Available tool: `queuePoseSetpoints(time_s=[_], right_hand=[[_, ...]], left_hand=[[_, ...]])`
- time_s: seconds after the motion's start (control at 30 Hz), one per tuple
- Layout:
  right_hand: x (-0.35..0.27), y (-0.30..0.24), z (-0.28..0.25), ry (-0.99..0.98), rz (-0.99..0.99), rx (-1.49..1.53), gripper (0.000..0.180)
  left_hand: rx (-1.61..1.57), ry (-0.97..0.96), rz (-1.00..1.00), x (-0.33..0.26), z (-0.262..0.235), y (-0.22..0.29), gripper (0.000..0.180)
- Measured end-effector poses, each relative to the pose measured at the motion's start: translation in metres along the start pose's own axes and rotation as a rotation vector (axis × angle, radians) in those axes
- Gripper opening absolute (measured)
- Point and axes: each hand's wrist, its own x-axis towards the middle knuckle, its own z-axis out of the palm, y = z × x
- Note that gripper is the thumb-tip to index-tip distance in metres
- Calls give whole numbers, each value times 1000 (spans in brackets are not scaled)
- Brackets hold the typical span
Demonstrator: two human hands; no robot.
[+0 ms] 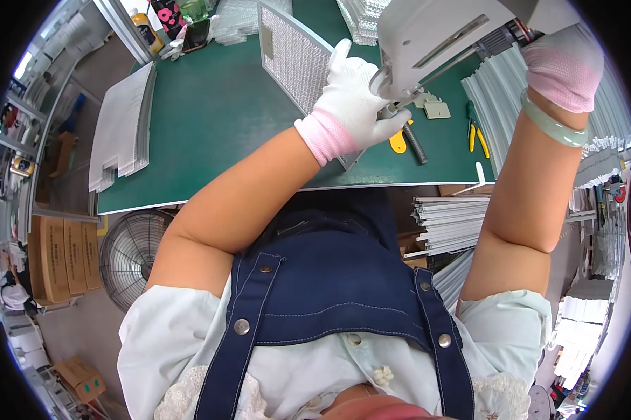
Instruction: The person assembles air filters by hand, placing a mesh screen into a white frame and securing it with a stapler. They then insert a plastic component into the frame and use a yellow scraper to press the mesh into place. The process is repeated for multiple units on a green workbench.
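The white machine (434, 43) has its nose (394, 108) by the left hand (354, 91), which is nearer than the right hand (566, 64) to the framed mesh panel (293, 61) at left, slanting far-left to near-right; I cannot tell either grip.

- A workshop, or a small assembly area in a factory, by its fittings and stock.
- A long desk (210, 126) with a green top carries a pale grey machine (427, 35), yellow-handled pliers (479, 133) and piled flat white panels (125, 115).
- Ribbed strips (501, 105) lie in quantity at the right; more long white lengths (452, 220) are stacked below.
- Cardboard boxes (53, 259) and a big caged fan (135, 259) stand on the floor.
- Loaded shelves (18, 185) line the left side.
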Motion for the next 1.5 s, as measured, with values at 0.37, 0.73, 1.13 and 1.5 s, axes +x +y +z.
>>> queuePoseSetpoints(time_s=[0.37,0.73,1.13,1.5], right_hand=[[-8,17,-7,-153,115,308,30],[34,100,-26,4,373,397,31],[16,88,-3,-73,308,494,35],[-11,67,1,-20,204,453,27]], left_hand=[[52,-51,-5,-1,-3,0,31],[-34,-232,-82,9,-12,3,43],[-3,-226,-71,8,-10,1,40],[37,-382,-106,15,-11,2,51]])
